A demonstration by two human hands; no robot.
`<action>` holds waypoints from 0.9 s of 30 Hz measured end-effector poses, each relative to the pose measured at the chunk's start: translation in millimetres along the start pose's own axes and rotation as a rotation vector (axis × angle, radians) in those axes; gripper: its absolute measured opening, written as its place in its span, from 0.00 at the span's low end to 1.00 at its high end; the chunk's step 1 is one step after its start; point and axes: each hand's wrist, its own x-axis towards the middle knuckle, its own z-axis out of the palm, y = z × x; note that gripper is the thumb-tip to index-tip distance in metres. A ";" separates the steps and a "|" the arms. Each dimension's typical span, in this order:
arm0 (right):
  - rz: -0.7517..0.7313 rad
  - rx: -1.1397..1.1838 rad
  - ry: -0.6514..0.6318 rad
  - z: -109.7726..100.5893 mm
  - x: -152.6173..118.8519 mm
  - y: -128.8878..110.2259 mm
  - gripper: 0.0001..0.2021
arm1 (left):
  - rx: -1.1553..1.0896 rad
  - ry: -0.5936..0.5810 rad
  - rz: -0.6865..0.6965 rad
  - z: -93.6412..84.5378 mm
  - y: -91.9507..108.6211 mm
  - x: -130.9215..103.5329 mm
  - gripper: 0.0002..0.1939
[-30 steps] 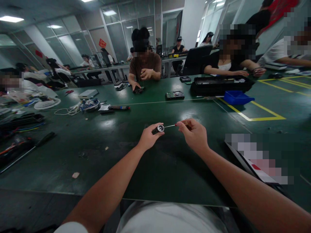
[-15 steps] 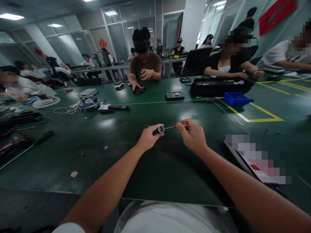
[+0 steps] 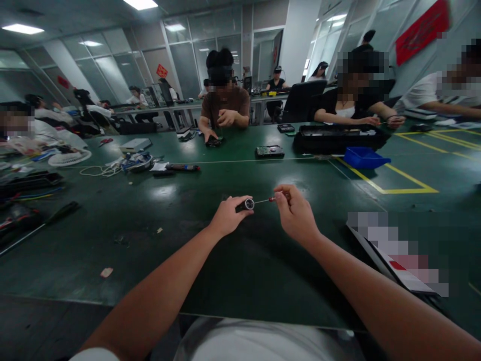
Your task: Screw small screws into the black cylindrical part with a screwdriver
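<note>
My left hand (image 3: 230, 216) is closed around a small dark cylindrical part (image 3: 248, 204), whose round, silver-rimmed end faces me. Closed on the reddish handle of a screwdriver (image 3: 271, 199) is my right hand (image 3: 296, 210). The screwdriver's thin shaft points left and its tip reaches the rimmed end of the part; whether it sits inside cannot be made out. Both hands are above the green table (image 3: 240, 271), over its near middle.
Ahead lie a circuit-board device (image 3: 269, 151), a blue bin (image 3: 365, 158) and a long black housing (image 3: 340, 139). Tools (image 3: 182, 168) and a bundle of cables (image 3: 135, 162) lie left. Blurred-out papers (image 3: 394, 255) are by my right arm. A co-worker (image 3: 225, 108) handles a device opposite.
The fingers of my right hand have shifted slightly on the screwdriver handle. My left hand keeps its hold on the cylindrical part. The whole view has moved slightly.
</note>
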 end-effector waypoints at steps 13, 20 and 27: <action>0.057 0.025 -0.014 -6.0 -0.1 -1.9 0.09 | 0.011 0.011 0.008 -0.8 4.0 -2.0 0.21; 0.077 0.126 -0.041 -5.5 2.0 2.1 0.11 | -0.006 -0.021 0.017 1.1 6.5 -1.9 0.21; 0.110 0.165 -0.007 -3.9 1.0 3.4 0.09 | -0.015 -0.027 0.006 2.4 6.7 -2.0 0.21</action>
